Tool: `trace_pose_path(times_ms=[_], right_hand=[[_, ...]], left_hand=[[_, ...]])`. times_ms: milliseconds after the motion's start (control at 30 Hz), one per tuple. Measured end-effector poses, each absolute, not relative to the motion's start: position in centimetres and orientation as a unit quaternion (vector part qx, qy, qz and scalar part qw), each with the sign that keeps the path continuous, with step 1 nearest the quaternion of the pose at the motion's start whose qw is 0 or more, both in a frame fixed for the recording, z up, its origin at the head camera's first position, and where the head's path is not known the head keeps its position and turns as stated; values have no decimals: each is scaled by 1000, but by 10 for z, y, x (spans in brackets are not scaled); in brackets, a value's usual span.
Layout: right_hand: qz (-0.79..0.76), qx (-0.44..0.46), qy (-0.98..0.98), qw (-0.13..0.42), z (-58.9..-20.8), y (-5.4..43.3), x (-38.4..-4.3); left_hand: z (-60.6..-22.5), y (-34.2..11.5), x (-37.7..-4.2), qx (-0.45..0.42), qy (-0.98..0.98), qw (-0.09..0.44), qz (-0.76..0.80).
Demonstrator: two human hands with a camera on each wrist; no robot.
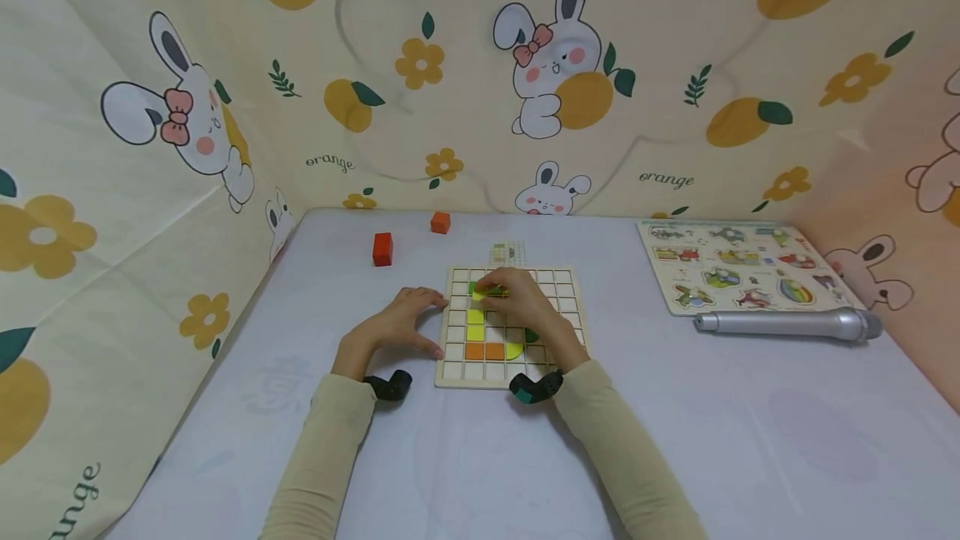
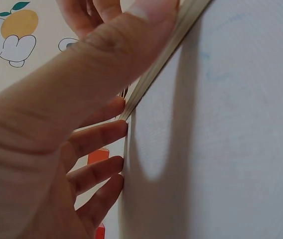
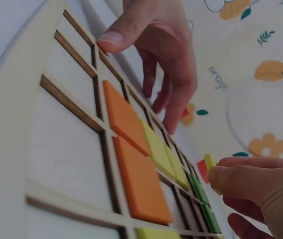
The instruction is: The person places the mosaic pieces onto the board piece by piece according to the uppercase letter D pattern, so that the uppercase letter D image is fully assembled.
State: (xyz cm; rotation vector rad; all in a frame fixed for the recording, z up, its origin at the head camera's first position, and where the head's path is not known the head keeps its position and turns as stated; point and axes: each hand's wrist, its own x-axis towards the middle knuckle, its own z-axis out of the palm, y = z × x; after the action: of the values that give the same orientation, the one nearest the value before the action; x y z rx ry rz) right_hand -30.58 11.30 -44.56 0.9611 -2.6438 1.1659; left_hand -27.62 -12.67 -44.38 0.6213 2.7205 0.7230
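Observation:
A wooden grid board [image 1: 491, 372] lies flat on the table in the head view. My left hand [image 1: 397, 322] rests at its left edge, fingers and thumb spread along the side. Between thumb and fingertips, my right hand [image 1: 521, 298] pinches a small yellow tile [image 3: 210, 162] above the board's upper left cells. Two orange tiles [image 3: 141, 181] sit side by side in a lower row. Yellow tiles [image 1: 476, 325] fill cells above them, and green tiles [image 3: 209, 216] lie farther up. A rounded yellow tile [image 1: 513, 351] is beside the orange ones. My right hand hides part of the grid.
Behind the board lies a small pattern card [image 1: 507, 252]. A red block [image 1: 382, 249] and an orange cube [image 1: 440, 222] stand at the back left. To the right are a picture puzzle board [image 1: 652, 250] and a silver microphone [image 1: 783, 324]. Printed cloth walls enclose the table.

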Motion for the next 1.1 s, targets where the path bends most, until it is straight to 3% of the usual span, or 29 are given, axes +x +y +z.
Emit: trace_pose_path(times_ms=[1100], right_hand=[[318,347,-875,110,-463,110,-308]], left_hand=[[-443,-127,-276,217,937,125,243]])
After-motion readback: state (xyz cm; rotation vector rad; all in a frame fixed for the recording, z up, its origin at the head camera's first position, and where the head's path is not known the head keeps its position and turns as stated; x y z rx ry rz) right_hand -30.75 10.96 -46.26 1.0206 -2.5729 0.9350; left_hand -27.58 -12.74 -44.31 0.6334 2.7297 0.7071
